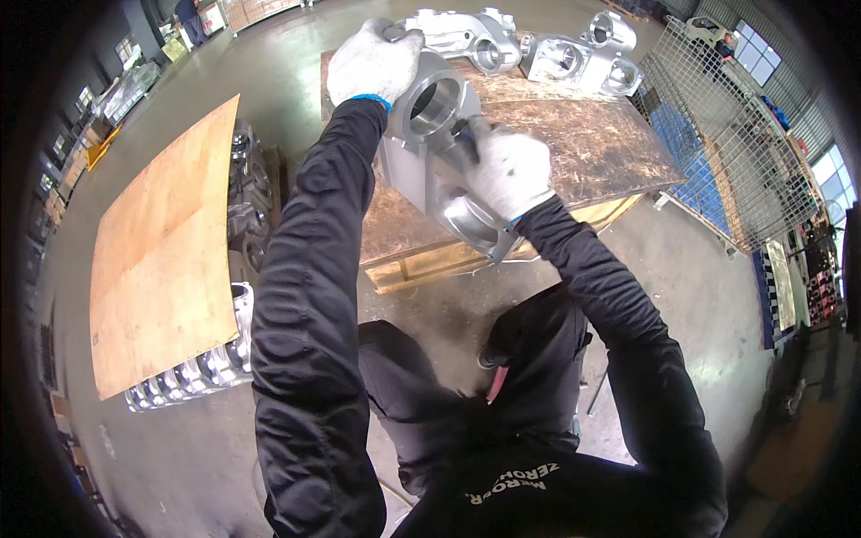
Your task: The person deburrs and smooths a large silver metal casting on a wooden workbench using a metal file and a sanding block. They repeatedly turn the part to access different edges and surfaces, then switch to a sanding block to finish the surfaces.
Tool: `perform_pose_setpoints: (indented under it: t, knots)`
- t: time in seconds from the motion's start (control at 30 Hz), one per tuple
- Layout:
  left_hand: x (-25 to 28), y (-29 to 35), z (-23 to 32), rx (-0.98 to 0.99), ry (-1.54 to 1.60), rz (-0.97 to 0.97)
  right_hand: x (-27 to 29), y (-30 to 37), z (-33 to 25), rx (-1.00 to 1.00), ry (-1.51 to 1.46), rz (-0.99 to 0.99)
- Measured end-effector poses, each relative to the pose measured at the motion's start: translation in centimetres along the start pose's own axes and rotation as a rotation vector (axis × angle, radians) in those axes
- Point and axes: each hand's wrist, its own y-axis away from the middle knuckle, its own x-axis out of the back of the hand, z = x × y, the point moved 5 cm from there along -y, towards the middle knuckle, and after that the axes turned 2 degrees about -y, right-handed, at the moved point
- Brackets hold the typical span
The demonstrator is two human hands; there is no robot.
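A silvery machined metal casting point(408, 170) with large round bores lies at a slant on the brown wooden table top, its near end reaching the table's edge. My left hand point(375, 65), in a white glove with a blue cuff, is closed over the far end of this casting, its fingers partly hidden. My right hand point(509, 172), also gloved in white, is bent against the right side of the casting, beside the upper bore. Something small and dark shows at its closed fingertips; I cannot make out what it is.
Two similar castings, one at the back point(457, 36) and one at the back right point(583, 58), lie on the table point(583, 148). Left, a plywood sheet point(170, 251) covers stacked metal parts point(193, 372). A wire mesh cage point(726, 134) stands right. Other people are far off.
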Motion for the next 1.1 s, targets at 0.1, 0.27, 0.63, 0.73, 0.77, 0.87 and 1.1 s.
perform_pose_setpoints:
  t: [0.1,0.27,0.63,0.73,0.77,0.87,1.1]
  knots:
    - [-0.2,-0.3,-0.4,0.007,-0.027,0.021,-0.4,1.7,-3.1,0.14,0.15,0.071]
    - [-0.5,-0.1,0.1,0.007,-0.018,0.06,0.3,2.3,-5.4,0.225,0.018,0.142]
    - [-1.1,-0.8,0.2,-0.021,0.025,0.025,9.1,-3.5,-6.3,0.527,0.127,0.138]
    - [-0.7,-1.2,-2.3,-0.032,-0.017,0.031,10.9,-6.7,-7.2,0.352,0.267,-0.038]
    - [-0.8,-1.2,-1.4,-0.031,-0.017,0.024,10.7,-7.9,-5.5,0.348,0.273,0.0]
    - [-1.1,-0.8,-0.5,-0.049,0.002,0.007,12.0,-8.9,-1.4,0.726,-0.198,0.122]
    - [-2.1,-1.5,-2.0,-0.308,-0.245,0.372,2.7,-7.4,7.0,0.176,-0.364,-0.114]
